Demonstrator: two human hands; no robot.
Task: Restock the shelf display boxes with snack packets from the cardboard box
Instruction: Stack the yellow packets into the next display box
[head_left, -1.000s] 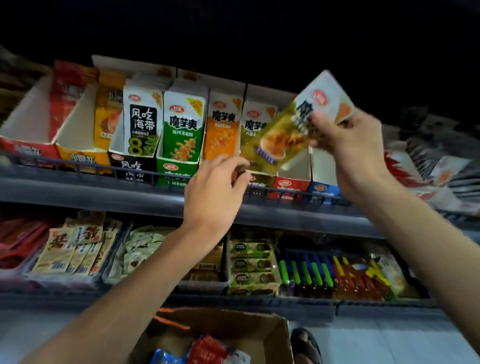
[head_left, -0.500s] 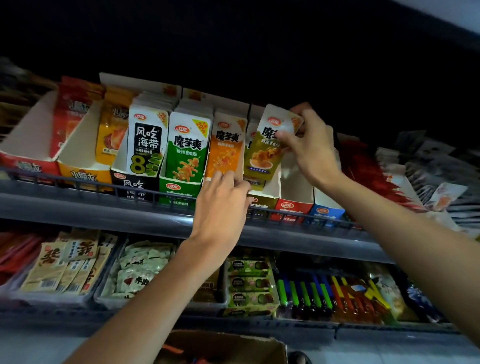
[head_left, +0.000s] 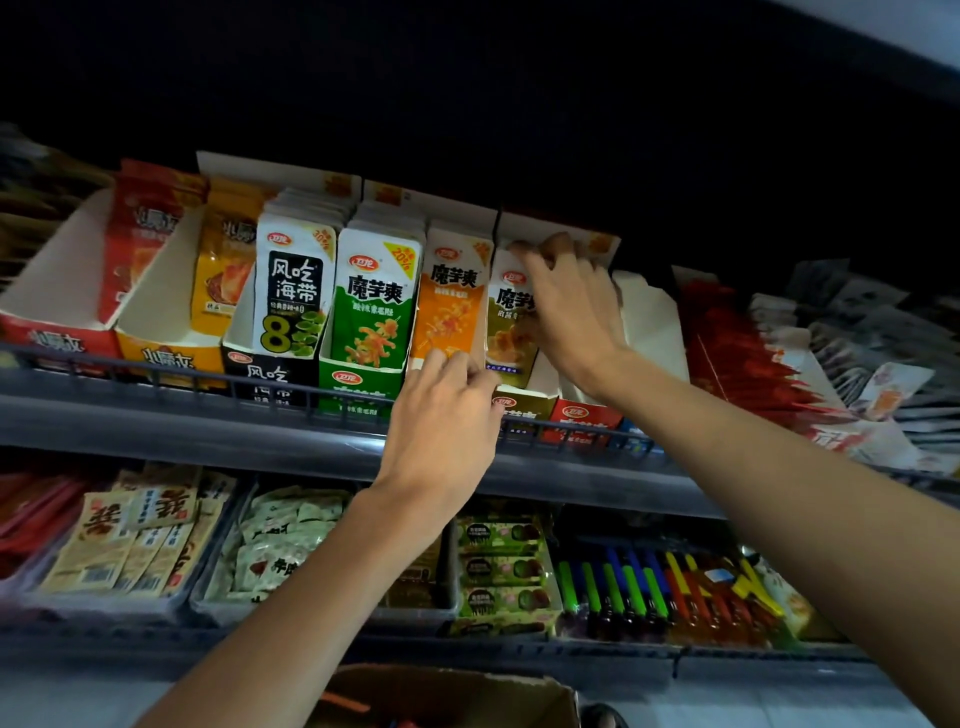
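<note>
Presently we count two hands, one corrugated cardboard box at the bottom edge, and four glossy, white-topped packets fronting their rows on the rail-edged upper shelf: black packet, green packet, orange packet, olive packet. Our right hand holds the olive packet, flat and rectangular, upright in its gold paperboard display box. Its fingertips hook over the packet's top edge. Our left hand has its fingers curled close at the orange packet's lower edge; we cannot tell whether they grip.
</note>
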